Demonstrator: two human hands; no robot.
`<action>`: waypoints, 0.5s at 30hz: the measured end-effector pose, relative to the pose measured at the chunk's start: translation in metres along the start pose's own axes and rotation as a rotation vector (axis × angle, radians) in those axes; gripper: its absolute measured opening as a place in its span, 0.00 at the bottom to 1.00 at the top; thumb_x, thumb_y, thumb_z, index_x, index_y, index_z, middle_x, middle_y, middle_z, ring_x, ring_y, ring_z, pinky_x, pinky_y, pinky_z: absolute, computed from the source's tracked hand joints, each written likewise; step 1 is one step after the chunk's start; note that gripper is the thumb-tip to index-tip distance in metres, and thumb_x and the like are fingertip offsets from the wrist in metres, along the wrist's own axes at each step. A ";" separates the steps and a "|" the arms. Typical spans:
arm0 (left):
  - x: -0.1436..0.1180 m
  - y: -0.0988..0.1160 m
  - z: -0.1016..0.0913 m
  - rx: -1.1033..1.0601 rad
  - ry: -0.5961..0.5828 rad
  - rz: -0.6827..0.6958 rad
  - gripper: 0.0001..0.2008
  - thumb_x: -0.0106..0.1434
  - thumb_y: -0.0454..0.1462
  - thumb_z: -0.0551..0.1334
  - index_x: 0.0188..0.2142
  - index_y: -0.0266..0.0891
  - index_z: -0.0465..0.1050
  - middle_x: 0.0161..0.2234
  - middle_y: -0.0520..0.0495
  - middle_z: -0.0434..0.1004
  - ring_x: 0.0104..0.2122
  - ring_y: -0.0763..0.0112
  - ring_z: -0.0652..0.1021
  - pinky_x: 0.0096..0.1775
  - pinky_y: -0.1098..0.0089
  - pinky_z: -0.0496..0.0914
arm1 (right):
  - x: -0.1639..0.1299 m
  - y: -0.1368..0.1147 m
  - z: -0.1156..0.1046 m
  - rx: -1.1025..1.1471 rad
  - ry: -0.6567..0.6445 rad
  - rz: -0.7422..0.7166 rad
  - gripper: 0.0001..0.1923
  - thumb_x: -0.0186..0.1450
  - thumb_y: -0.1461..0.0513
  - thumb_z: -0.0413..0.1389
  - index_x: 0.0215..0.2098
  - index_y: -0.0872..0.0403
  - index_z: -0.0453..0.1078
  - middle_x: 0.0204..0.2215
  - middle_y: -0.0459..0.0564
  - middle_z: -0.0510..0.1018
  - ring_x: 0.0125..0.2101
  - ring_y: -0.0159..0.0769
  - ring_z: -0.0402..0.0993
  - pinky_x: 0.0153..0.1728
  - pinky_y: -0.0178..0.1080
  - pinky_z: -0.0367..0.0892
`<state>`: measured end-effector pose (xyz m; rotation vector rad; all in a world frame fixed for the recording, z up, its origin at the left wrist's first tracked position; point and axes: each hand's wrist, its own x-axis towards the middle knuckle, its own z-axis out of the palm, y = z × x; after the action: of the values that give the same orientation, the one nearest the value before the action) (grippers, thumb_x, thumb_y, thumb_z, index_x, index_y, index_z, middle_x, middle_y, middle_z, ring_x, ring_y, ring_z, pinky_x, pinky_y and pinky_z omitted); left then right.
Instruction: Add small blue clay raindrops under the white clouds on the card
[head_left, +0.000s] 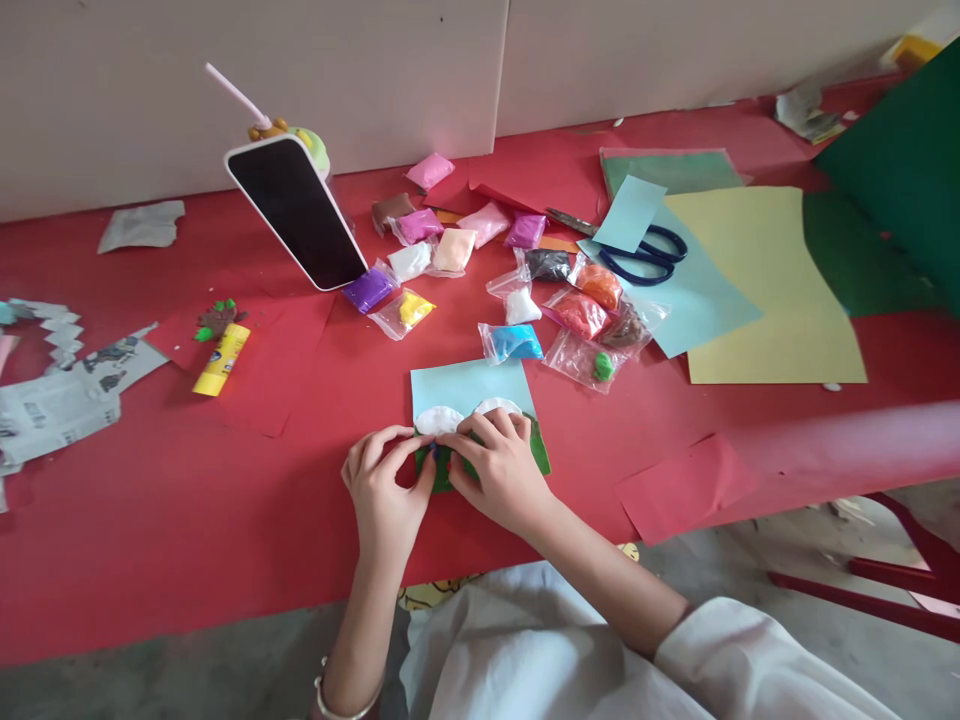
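Decorated card (471, 390) near front edge of table (247, 530)

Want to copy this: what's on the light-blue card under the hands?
The light-blue card bears two white pieces and a green area. The left hand and right hand cover part of it; details there are hidden.

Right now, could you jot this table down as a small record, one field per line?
Surface: red tabletop
Left hand: fingertips at the card's left side
Right hand: fingertips on the card
Card: light blue above, green below, white rounded shapes between
Beyond the card: small bags in many colours
Scissors: dark blue handles, partly under light blue paper
Phone: propped up, screen dark
Far left: yellow glue stick, lying down
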<state>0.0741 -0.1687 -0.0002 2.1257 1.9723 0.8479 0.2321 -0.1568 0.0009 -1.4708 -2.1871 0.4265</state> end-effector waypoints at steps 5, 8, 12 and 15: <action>0.000 0.000 -0.001 -0.027 -0.025 -0.037 0.08 0.60 0.36 0.64 0.39 0.46 0.78 0.42 0.48 0.78 0.44 0.59 0.74 0.48 0.59 0.63 | 0.000 0.000 0.000 0.020 0.010 0.011 0.13 0.65 0.64 0.53 0.44 0.48 0.75 0.37 0.48 0.76 0.40 0.40 0.64 0.41 0.44 0.51; -0.002 0.002 -0.001 -0.018 -0.034 -0.043 0.07 0.60 0.36 0.64 0.38 0.46 0.78 0.42 0.48 0.77 0.44 0.59 0.74 0.48 0.59 0.64 | 0.000 -0.001 0.000 0.024 0.012 -0.003 0.13 0.65 0.64 0.53 0.45 0.48 0.75 0.37 0.48 0.76 0.40 0.40 0.64 0.41 0.44 0.51; 0.008 -0.005 -0.008 -0.071 -0.007 0.005 0.10 0.61 0.35 0.61 0.42 0.44 0.77 0.42 0.46 0.76 0.44 0.60 0.74 0.49 0.60 0.66 | -0.001 0.002 -0.001 0.018 0.055 0.018 0.14 0.65 0.64 0.52 0.46 0.47 0.75 0.37 0.47 0.76 0.40 0.39 0.64 0.41 0.43 0.51; 0.040 -0.024 -0.020 -0.025 0.096 0.043 0.14 0.61 0.35 0.60 0.47 0.42 0.76 0.44 0.42 0.74 0.47 0.58 0.73 0.53 0.59 0.65 | -0.004 0.003 -0.002 0.000 0.064 -0.012 0.15 0.65 0.63 0.52 0.48 0.46 0.74 0.38 0.48 0.76 0.42 0.40 0.63 0.42 0.44 0.51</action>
<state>0.0433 -0.1326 0.0187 2.1588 1.9560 0.9940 0.2371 -0.1588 0.0003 -1.4508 -2.1452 0.3704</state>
